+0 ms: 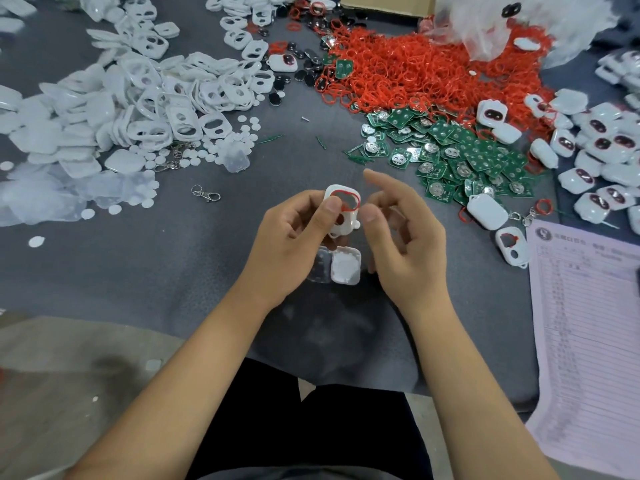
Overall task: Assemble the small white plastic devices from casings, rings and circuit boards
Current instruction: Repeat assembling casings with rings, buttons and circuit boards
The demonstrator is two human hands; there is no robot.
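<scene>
My left hand grips a white front casing with its thumb on the edge of a red ring that lies around the casing's oval window. My right hand hovers beside the casing on the right, fingers loosely curled, thumb tip close to the ring; I cannot tell if it touches. Under my hands on the dark cloth lie a white back casing and a clear plastic piece.
White casing parts are heaped at the left, red rings at the back right, green circuit boards at the right, finished devices at the far right. A printed sheet lies at the right, a keyring clasp at the left.
</scene>
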